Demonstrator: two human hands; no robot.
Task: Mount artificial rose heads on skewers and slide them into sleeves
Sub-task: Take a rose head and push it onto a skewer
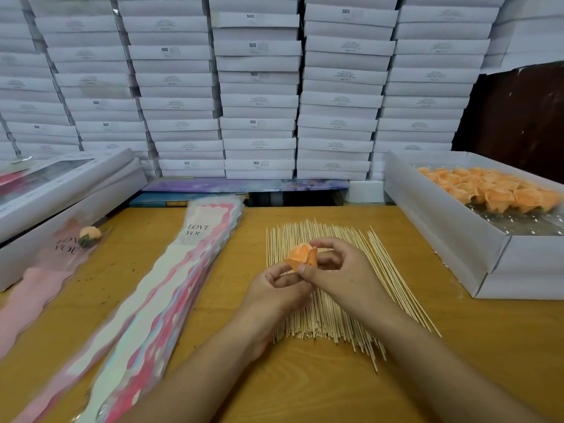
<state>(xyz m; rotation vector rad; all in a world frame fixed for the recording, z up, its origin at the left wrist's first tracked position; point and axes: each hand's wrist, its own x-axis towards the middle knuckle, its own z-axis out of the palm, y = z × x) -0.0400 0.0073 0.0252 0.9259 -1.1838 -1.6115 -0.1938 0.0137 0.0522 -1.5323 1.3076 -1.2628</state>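
An orange rose head [300, 255] is held above the spread of wooden skewers [323, 306] on the wooden table [305, 389]. My right hand [341, 270] pinches the rose between thumb and fingers from the right. My left hand [279, 288] has its fingers curled just under the rose; whether it holds a skewer I cannot tell. A stack of pink and white "LOVE YOU" sleeves [171, 288] lies to the left. Further left lies a filled sleeve [45, 270] with an orange rose [90, 235] inside.
An open white box [451, 227] at the right holds several orange rose heads [494, 190]. A closed white window box [61, 190] lies at the far left. A wall of stacked white boxes [259, 87] stands behind the table.
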